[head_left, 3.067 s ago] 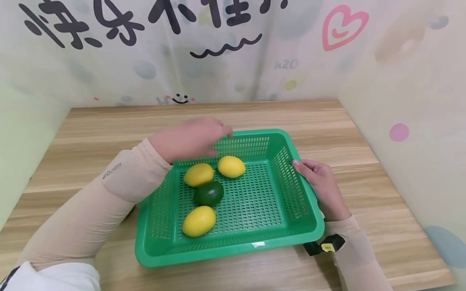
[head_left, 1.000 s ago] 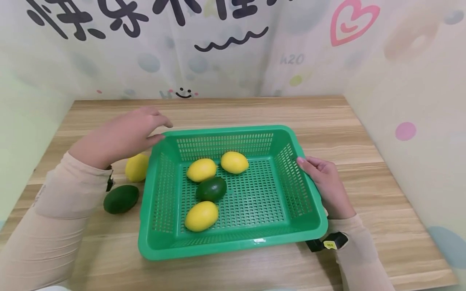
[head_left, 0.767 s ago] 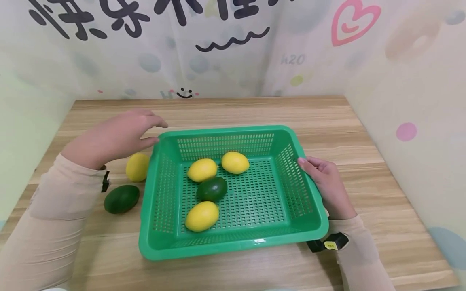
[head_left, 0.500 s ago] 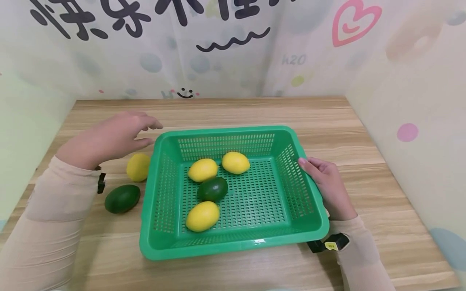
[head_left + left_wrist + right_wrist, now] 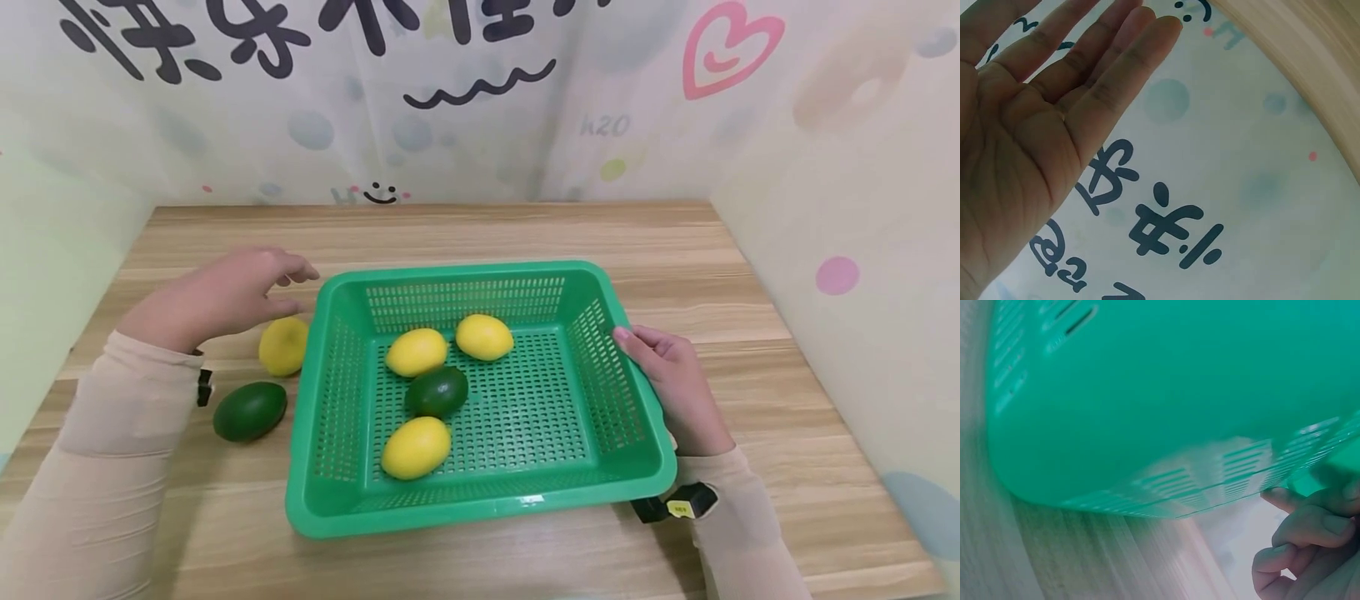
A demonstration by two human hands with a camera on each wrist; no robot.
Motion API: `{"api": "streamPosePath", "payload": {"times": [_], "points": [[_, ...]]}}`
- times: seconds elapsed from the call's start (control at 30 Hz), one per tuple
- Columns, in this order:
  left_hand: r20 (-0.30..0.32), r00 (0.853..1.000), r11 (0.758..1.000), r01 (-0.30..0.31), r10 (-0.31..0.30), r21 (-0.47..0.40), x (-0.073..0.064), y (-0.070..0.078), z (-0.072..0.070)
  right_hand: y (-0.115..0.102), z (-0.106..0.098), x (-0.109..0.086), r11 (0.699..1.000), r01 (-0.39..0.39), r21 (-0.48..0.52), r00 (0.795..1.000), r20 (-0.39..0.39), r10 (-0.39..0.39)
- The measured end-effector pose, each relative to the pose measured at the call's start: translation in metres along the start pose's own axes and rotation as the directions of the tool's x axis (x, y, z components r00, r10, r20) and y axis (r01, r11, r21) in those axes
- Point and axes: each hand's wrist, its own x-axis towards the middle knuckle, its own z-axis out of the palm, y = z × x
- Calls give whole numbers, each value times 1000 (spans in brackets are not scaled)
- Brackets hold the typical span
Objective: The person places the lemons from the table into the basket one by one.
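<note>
In the head view, my right hand grips the right rim of a green plastic basket, thumb on top and fingers outside. The right wrist view shows its fingers curled by the slotted basket wall. Three lemons, one of them nearest me, lie in the basket around a dark green avocado. My left hand hovers with loosely bent fingers above a round yellow fruit, partly overlapping it in the head view. The left wrist view shows that palm holding nothing.
A second avocado lies on the wooden table, left of the basket and below the yellow fruit. A printed wall sheet rises behind the table's back edge, with walls at both sides.
My left hand has moved from over the basket to its left side, then lowered slightly toward the yellow fruit. The right hand, basket and fruit inside stay nearly the same.
</note>
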Motion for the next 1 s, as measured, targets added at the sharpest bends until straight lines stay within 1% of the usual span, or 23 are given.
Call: {"api": "streamPosePath", "payload": {"times": [0.1, 0.23, 0.37, 0.53, 0.63, 0.73, 0.87, 1.0], "points": [[10, 1000, 1000, 17, -17, 11, -1, -5, 3, -1, 0, 0, 1000, 4, -1, 1000, -3, -4], [21, 999, 999, 39, -40, 2, -2, -11, 7, -1, 0, 0, 1000, 2, -3, 1000, -4, -2], [40, 996, 996, 86, -86, -18, -4, -16, 11, -1, 1, 0, 1000, -3, -5, 1000, -5, 3], [83, 988, 991, 135, -132, -26, -5, -21, 16, -1, 0, 0, 1000, 0, -9, 1000, -9, 0], [98, 985, 990, 142, -139, -23, -5, -24, 20, -1, 0, 0, 1000, -5, -4, 1000, -10, 5], [104, 986, 991, 136, -134, -18, -5, -29, 23, -1, 1, 0, 1000, -8, 1, 1000, -9, 8], [107, 986, 991, 134, -131, -27, -4, -34, 26, -1, 1, 0, 1000, -3, 0, 1000, -6, 3], [107, 984, 988, 147, -142, -37, -4, -38, 28, 0, 0, 0, 1000, -3, 0, 1000, -8, 3]]}}
